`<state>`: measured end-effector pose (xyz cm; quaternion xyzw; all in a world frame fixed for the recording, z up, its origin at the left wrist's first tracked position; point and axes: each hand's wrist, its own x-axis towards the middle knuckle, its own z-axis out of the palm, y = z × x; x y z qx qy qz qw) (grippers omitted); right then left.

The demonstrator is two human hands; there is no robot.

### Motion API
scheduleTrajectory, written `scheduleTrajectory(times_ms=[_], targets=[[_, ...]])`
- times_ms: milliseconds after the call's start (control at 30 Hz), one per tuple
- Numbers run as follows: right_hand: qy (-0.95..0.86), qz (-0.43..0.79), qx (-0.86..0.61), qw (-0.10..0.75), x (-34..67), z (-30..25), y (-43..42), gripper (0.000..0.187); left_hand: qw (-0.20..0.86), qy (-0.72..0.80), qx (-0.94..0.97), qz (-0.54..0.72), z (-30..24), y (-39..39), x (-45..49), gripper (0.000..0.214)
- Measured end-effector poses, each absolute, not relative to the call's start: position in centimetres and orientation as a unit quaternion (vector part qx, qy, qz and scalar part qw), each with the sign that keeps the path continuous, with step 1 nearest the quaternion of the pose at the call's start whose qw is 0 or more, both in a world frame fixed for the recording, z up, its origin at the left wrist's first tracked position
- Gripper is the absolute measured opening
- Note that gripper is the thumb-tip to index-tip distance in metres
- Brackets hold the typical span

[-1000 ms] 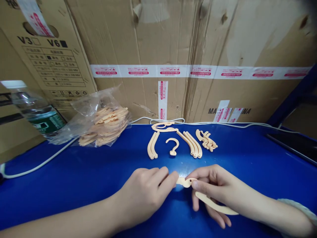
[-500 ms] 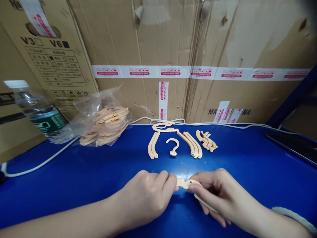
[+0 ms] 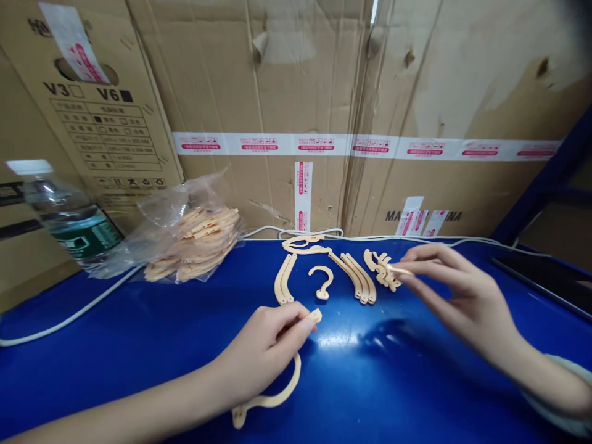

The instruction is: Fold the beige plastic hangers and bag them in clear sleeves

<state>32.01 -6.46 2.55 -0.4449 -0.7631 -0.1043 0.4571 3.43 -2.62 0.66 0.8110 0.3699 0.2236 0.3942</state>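
Observation:
My left hand (image 3: 266, 348) pinches the top end of a long curved beige plastic piece (image 3: 272, 394), which trails down past my wrist over the blue table (image 3: 139, 327). My right hand (image 3: 456, 296) reaches to the right end of the laid-out parts and pinches a small thin beige piece (image 3: 396, 269) at the little pile of short pieces (image 3: 383, 266). Between my hands lie a hook-shaped piece (image 3: 322, 280), a pair of curved strips (image 3: 283, 279) and three more curved strips (image 3: 358, 277).
A clear bag of beige parts (image 3: 194, 243) and a water bottle (image 3: 69, 219) stand at the back left. Taped cardboard boxes (image 3: 324, 111) wall the rear. A white cable (image 3: 69, 317) runs along the table. A dark flat device (image 3: 546, 277) lies at far right.
The hands, joined on one beige assembly before, have parted. My left hand now holds the long curved piece; my right hand moved up and right to the pile of short pieces.

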Motion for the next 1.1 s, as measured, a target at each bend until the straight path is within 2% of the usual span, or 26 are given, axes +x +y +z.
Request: scheduleTrajectory(times_ms=[100, 200, 300, 367, 433, 667, 867, 967, 1100], targets=[[-0.749, -0.148, -0.459, 0.455, 34.7, 2.0, -4.4, 0.015, 0.506, 0.392, 0.731, 0.239, 0.5, -2.3, 3.5, 0.036], [-0.770, -0.135, -0.476, 0.402, 36.2, 0.7, -2.9, 0.018, 0.566, 0.392, 0.677, 0.260, 0.3, -1.8, 3.5, 0.041], [-0.798, -0.103, -0.494, 0.329, 36.8, -0.4, -2.0, 0.033, 0.592, 0.392, 0.647, 0.279, 0.3, -1.7, 3.4, 0.044], [-0.805, -0.094, -0.497, 0.310, 37.0, -0.7, -1.8, 0.046, 0.591, 0.385, 0.644, 0.297, 0.4, -1.8, 3.4, 0.042], [-0.803, -0.100, -0.500, 0.309, 36.9, -0.6, -2.0, 0.050, 0.581, 0.377, 0.650, 0.313, 0.6, -1.9, 3.4, 0.039], [-0.843, -0.078, -0.409, 0.340, 31.2, 1.3, -6.2, 0.033, 0.590, 0.386, 0.613, 0.355, 1.0, -2.1, 3.4, 0.038], [-0.926, -0.155, -0.253, 0.234, 26.8, 2.4, -9.9, 0.029, 0.643, 0.367, 0.557, 0.376, 0.6, -2.7, 3.7, 0.041], [-0.929, -0.177, -0.236, 0.222, 26.6, 1.8, -9.9, 0.030, 0.664, 0.343, 0.550, 0.373, 0.4, -3.2, 3.9, 0.039], [-0.922, -0.135, -0.262, 0.250, 26.9, 0.7, -9.4, 0.024, 0.659, 0.333, 0.562, 0.371, 0.3, -3.4, 4.0, 0.034]])
